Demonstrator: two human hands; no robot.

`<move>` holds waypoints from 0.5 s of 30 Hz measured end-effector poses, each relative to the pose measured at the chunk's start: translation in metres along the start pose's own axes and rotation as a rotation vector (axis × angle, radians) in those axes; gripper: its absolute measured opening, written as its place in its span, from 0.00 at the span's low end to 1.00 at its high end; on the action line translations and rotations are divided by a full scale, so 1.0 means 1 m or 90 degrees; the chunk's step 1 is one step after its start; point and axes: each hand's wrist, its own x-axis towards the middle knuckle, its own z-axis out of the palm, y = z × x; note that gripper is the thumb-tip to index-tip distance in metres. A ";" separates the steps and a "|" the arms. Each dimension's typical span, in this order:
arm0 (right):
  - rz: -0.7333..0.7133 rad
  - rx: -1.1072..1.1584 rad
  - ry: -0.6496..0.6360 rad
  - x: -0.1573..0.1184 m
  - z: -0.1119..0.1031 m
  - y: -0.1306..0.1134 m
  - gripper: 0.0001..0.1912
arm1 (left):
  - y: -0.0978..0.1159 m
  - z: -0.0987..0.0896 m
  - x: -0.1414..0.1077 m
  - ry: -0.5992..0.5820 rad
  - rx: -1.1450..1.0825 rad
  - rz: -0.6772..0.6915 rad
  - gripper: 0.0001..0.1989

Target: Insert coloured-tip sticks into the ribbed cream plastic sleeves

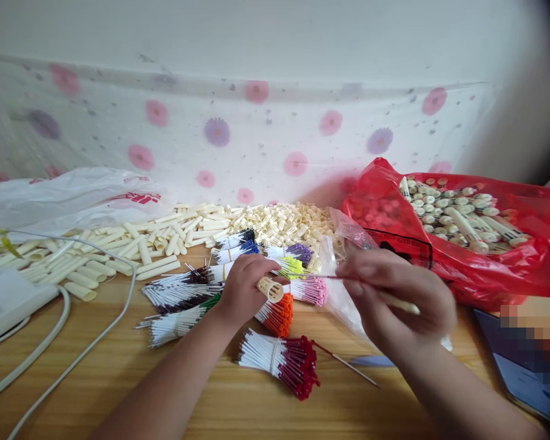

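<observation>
My left hand (pixel 246 287) is closed around a short cream plastic piece with slots (pixel 271 289), its open end facing right. Pinched between the fingertips of my right hand (pixel 401 299) is a thin stick (pixel 323 277), dark red near the fingers, pointing left. A cream tube (pixel 399 302) shows under that hand's curled fingers. Below the hands lies a banded bundle of white sticks with dark red tips (pixel 282 363); one loose stick (pixel 346 365) rests beside it. Orange (pixel 277 315), pink (pixel 309 290), yellow (pixel 289 267) and green-ended (pixel 183 322) bundles lie around my left hand.
Cream tubes (pixel 160 238) and slotted pieces (pixel 282 223) are heaped at the back. A red bag (pixel 385 214) holds finished-looking tubes (pixel 467 214). A white power strip (pixel 13 305) and cables (pixel 119 318) lie left. A dark flat device (pixel 513 360) sits right; a bluish blade-like strip (pixel 372 361) lies nearby.
</observation>
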 end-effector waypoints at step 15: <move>-0.117 0.037 -0.218 0.014 0.035 -0.006 0.09 | 0.009 -0.010 0.006 0.058 -0.080 -0.127 0.13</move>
